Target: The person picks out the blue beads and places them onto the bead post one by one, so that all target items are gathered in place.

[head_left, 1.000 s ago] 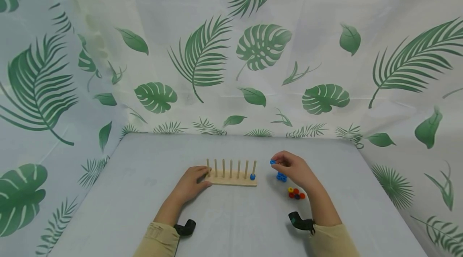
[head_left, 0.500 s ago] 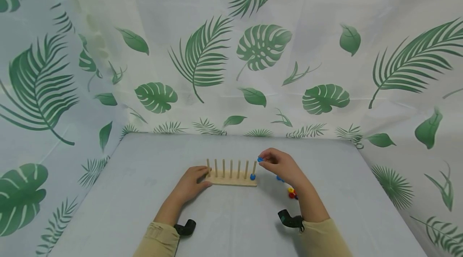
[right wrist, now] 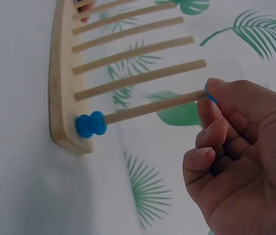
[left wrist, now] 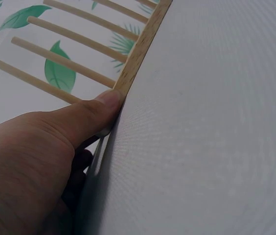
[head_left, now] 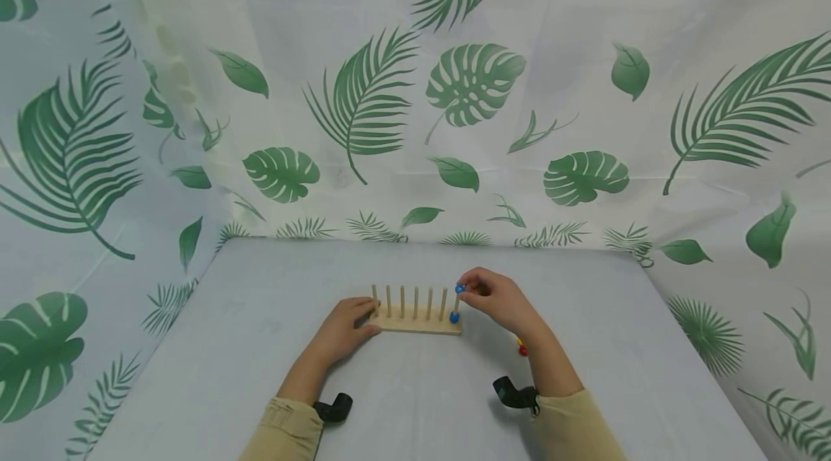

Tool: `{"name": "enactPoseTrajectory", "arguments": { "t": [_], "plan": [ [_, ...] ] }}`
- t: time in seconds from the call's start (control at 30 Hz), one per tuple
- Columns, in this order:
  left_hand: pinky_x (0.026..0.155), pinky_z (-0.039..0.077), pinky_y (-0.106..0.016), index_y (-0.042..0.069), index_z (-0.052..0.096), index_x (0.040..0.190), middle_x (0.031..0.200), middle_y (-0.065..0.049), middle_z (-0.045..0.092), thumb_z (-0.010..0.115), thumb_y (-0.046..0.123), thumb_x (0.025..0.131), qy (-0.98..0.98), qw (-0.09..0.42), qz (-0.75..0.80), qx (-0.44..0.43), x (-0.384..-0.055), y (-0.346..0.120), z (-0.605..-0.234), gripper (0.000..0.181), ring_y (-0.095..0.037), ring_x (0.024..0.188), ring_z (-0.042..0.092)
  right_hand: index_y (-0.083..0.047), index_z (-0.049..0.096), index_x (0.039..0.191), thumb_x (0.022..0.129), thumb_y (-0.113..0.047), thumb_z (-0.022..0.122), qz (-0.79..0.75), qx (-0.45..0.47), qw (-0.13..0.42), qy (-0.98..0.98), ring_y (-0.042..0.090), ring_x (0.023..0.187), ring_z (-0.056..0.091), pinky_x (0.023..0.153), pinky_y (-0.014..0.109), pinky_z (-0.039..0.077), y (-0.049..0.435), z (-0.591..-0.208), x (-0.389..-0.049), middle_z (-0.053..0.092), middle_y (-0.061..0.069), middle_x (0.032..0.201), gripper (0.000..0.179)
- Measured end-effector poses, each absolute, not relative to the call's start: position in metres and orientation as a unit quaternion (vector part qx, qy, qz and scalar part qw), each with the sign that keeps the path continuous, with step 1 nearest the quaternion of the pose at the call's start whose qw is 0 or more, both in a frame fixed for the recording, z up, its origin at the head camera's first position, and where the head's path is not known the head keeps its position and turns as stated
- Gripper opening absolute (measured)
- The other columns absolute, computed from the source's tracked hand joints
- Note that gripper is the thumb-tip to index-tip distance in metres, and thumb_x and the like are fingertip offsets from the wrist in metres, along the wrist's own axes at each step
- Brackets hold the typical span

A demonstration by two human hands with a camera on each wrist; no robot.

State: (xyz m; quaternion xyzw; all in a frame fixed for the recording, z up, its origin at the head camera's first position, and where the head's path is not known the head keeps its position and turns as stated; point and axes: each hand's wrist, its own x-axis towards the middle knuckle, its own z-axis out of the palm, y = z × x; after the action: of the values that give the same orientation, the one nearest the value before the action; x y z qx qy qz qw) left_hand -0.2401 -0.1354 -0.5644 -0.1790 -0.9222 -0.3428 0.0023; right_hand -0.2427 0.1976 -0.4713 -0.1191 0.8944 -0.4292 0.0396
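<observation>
A wooden peg board (head_left: 415, 327) with a row of several upright pegs stands on the table. My left hand (head_left: 339, 331) grips its left end; in the left wrist view the thumb (left wrist: 96, 110) presses on the front edge of the base. At the other end, my right hand (head_left: 503, 302) pinches a small blue bead (head_left: 460, 289) between thumb and fingers, right at the tip of the rightmost peg. The right wrist view shows blue beads (right wrist: 91, 124) seated at the foot of that same peg. The other pegs are bare.
Red and yellow beads (head_left: 522, 349) lie on the grey-white table (head_left: 415, 403), partly hidden by the right forearm. A leaf-printed curtain (head_left: 389, 122) hangs behind the table and at its sides. Black wrist cameras (head_left: 516, 394) sit on both wrists.
The right hand has moved left with its blue bead, from above the loose blue beads to the tip of the rightmost peg. Those loose blue beads are now hidden. The left hand stays put.
</observation>
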Motion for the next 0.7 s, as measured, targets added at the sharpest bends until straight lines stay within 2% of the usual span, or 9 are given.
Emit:
{"name": "enactPoseTrajectory", "arguments": {
  "t": [0.4,0.7],
  "plan": [
    [0.116,0.038,-0.051,0.011,0.059,0.138,0.142,-0.008,0.057,0.073,0.034,0.09,-0.924,0.005,-0.335,-0.183,-0.242,-0.136,-0.566,0.055,-0.033,0.137,0.047,-0.018,0.067,0.108,0.091,-0.027,0.073,-0.432,-0.11,0.059,0.893,0.016,0.078,0.052,0.061,0.027,0.046,0.197,-0.493,-0.242,0.06,-0.001,0.086,0.02],
    [0.115,0.038,-0.051,0.011,0.059,0.138,0.141,-0.008,0.057,0.073,0.034,0.089,-0.923,0.003,-0.338,-0.184,-0.241,-0.136,-0.566,0.055,-0.033,0.136,0.047,-0.019,0.067,0.103,0.091,-0.024,0.073,-0.437,-0.11,0.073,0.89,0.014,0.078,0.052,0.063,0.026,0.045,0.196,-0.513,-0.243,0.06,-0.001,0.086,0.014]
  ]
}}
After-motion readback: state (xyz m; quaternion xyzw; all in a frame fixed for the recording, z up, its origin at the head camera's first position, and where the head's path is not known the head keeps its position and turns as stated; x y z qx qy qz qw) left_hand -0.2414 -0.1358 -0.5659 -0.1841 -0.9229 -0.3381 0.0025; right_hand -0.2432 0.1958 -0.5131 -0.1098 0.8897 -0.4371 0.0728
